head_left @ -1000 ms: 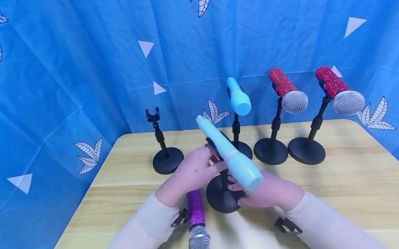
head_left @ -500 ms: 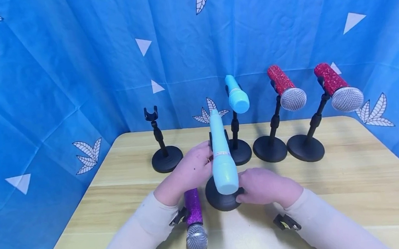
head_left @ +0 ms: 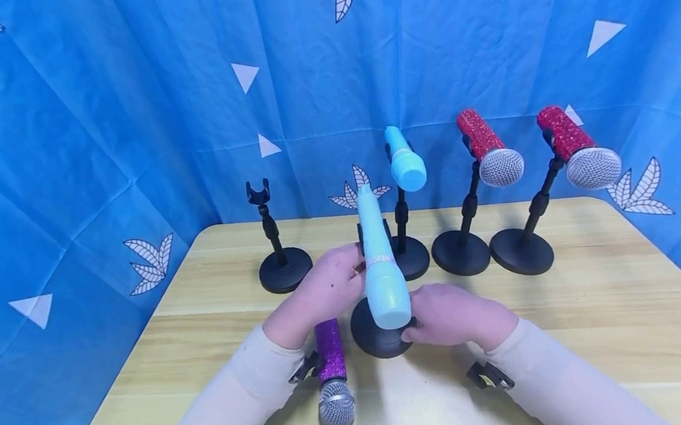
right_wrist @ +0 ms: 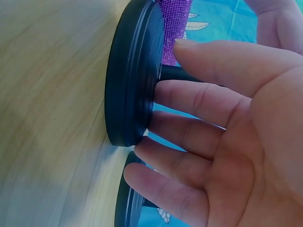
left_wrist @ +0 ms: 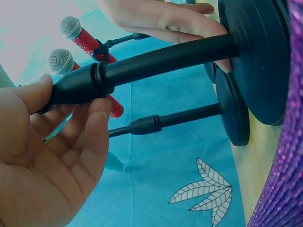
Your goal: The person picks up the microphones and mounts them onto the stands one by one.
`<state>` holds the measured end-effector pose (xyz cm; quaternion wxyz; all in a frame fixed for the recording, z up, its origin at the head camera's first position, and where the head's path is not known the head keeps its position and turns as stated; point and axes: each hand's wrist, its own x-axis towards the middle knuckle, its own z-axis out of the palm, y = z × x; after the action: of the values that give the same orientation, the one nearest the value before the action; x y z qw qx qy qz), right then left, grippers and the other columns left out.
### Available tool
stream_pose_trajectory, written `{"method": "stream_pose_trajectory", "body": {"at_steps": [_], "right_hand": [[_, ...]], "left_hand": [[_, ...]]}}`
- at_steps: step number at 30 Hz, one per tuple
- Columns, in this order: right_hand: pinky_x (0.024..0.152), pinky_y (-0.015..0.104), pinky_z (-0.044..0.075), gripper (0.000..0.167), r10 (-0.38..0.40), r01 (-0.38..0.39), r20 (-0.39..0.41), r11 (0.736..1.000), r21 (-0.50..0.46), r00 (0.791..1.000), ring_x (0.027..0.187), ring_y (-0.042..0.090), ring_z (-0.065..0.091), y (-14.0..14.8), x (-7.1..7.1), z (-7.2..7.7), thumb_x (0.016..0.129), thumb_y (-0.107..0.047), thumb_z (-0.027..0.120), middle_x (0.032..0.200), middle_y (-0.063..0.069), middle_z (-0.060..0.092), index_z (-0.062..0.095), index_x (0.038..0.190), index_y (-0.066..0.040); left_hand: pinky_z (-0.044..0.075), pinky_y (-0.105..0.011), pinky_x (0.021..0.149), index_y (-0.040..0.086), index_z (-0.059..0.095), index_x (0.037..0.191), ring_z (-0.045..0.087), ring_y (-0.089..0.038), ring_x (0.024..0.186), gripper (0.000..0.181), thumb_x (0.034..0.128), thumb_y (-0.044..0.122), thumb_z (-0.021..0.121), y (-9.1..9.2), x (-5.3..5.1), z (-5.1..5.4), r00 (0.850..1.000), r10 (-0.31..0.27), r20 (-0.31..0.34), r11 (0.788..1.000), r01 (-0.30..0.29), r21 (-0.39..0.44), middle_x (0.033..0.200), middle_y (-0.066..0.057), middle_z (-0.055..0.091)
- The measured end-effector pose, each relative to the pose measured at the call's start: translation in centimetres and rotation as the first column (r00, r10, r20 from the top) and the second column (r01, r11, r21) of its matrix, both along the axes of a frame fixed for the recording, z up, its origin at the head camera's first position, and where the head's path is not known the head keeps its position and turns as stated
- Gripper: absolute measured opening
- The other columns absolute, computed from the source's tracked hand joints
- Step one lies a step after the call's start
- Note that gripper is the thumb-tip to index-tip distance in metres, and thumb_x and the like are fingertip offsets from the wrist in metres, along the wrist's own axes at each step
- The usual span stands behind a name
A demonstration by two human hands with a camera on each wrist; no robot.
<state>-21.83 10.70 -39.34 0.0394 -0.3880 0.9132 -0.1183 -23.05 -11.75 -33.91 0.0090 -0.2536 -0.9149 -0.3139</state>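
In the head view a light blue microphone (head_left: 380,256) sits in the clip of a black desk stand, its head pointing toward me. My left hand (head_left: 328,285) pinches the stand's upper collar (left_wrist: 80,86) between thumb and fingers, plain in the left wrist view. The round stand base (head_left: 372,338) rests on the table. My right hand (head_left: 458,314) is beside that base; in the right wrist view its fairly straight fingers (right_wrist: 189,127) touch the base's upper side. A glittery purple microphone (head_left: 330,354) lies on the table by my left wrist.
At the back left stands a bare microphone stand (head_left: 282,269). Another light blue microphone (head_left: 406,165) is on a stand behind the held one. Two red glitter microphones (head_left: 481,137) stand on stands at the right. A blue curtain (head_left: 182,104) hangs behind the wooden table (head_left: 621,308).
The light blue microphone and its clip have turned, so its head, angled right a second ago, now faces me. My right hand has shifted slightly at the base. The last half second shows little movement.
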Motion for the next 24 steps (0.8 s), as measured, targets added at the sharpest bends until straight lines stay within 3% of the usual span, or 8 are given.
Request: {"method": "stream_pose_trajectory", "body": {"at_steps": [4, 10, 18, 24], "right_hand": [[0.054, 0.030, 0.044, 0.024, -0.011, 0.011, 0.018, 1.000, -0.006, 1.000, 0.054, 0.008, 0.045, 0.0, 0.1, 0.1, 0.085, -0.031, 0.078, 0.063, -0.012, 0.048, 0.059, 0.080, -0.017], [0.056, 0.030, 0.045, 0.023, 0.002, -0.002, 0.032, 1.000, -0.009, 1.000, 0.057, 0.008, 0.048, 0.1, -0.1, 0.2, 0.087, -0.032, 0.077, 0.067, -0.012, 0.051, 0.061, 0.082, -0.018], [0.061, 0.029, 0.047, 0.016, 0.058, -0.057, 0.016, 0.997, -0.042, 0.998, 0.061, 0.007, 0.049, 0.5, -1.1, -0.4, 0.088, -0.029, 0.076, 0.073, -0.012, 0.054, 0.065, 0.091, -0.018], [0.065, 0.030, 0.048, 0.016, 0.058, -0.056, 0.041, 0.996, -0.069, 0.997, 0.064, 0.007, 0.050, 0.5, -1.2, -0.6, 0.088, -0.029, 0.076, 0.078, -0.010, 0.057, 0.065, 0.094, -0.019]], "left_hand": [[0.052, -0.035, 0.083, 0.013, 0.070, 0.114, 0.060, -0.015, 0.093, 0.017, 0.0998, 0.017, 0.061, -0.1, -0.1, 0.0, 1.000, -0.009, -0.015, 1.000, 0.009, 0.009, 0.104, 0.004, 0.064], [0.054, -0.035, 0.082, 0.013, 0.072, 0.112, 0.061, -0.015, 0.096, 0.016, 0.0967, 0.014, 0.066, -0.3, -0.1, 0.2, 0.999, -0.018, -0.048, 0.998, 0.021, 0.062, 0.105, 0.003, 0.065], [0.053, -0.035, 0.082, 0.013, 0.072, 0.108, 0.061, -0.015, 0.094, 0.013, 0.0957, 0.013, 0.068, -0.4, -0.1, 0.2, 1.000, -0.012, -0.016, 0.999, 0.013, 0.050, 0.100, 0.004, 0.065], [0.053, -0.036, 0.083, 0.012, 0.071, 0.112, 0.061, -0.016, 0.096, 0.015, 0.0969, 0.014, 0.067, -0.3, -0.2, 0.2, 1.000, -0.011, -0.002, 0.999, 0.011, 0.047, 0.103, 0.004, 0.065]]}}
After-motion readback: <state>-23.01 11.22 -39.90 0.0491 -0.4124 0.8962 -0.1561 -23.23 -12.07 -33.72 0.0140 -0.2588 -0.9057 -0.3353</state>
